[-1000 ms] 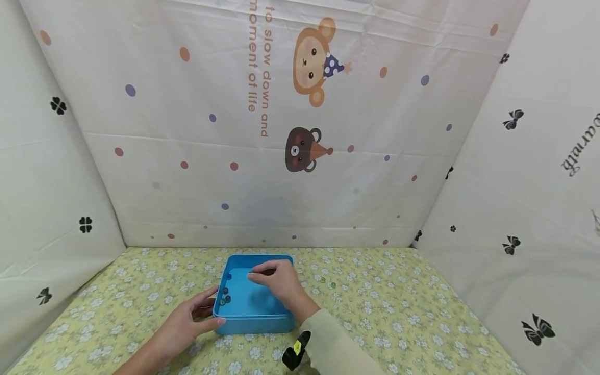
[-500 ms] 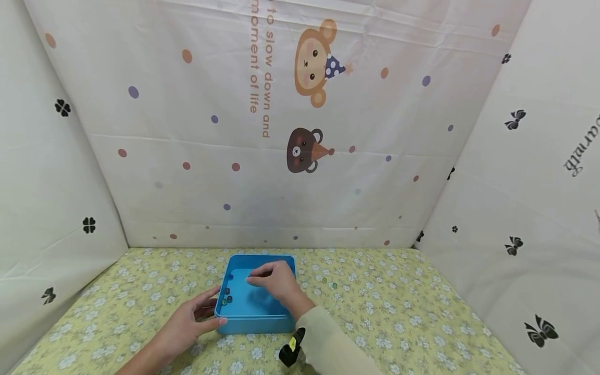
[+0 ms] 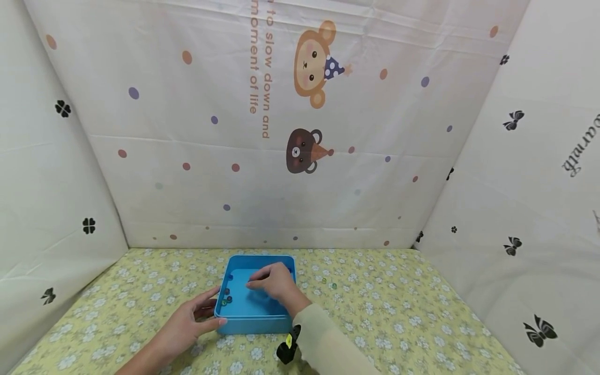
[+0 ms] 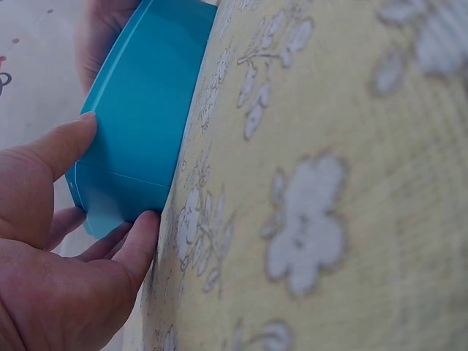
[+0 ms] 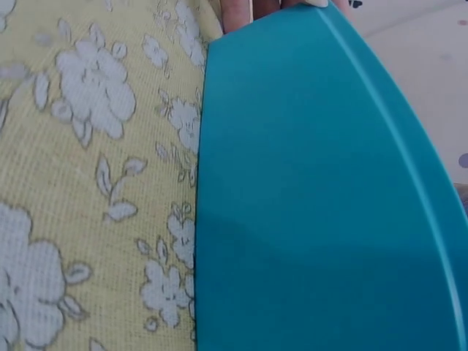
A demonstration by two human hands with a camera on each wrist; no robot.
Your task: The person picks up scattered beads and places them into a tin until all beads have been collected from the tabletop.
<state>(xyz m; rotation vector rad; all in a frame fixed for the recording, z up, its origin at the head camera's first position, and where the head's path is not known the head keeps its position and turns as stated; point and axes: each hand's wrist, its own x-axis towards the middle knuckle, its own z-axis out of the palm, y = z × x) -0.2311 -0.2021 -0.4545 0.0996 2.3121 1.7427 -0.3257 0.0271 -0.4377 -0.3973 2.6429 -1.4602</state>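
Note:
A blue plastic box (image 3: 255, 325) stands on the cloth with its inside facing up. My left hand (image 3: 185, 323) grips its near left corner, thumb on the front wall and fingers along the left side, as the left wrist view of the hand (image 4: 66, 278) also shows. Over the box's interior is my right hand (image 3: 276, 285), thumb and forefinger brought together; whether anything is between them is hidden. Several small marbles, among them a brownish marble (image 3: 227, 291) and a green marble (image 3: 224, 302), lie along the left wall. A dark marble (image 3: 289, 270) shows near the far right corner.
Right of the box, a yellowish marble (image 3: 324, 280) and a greenish marble (image 3: 334, 286) lie on the yellow flowered tablecloth (image 3: 398, 312). A printed white curtain (image 3: 234, 192) hangs behind, and similar cloth closes both sides.
My right hand has dipped slightly lower within the box. A dark marble now shows by the far right corner, unseen before. The left hand has kept its grip.

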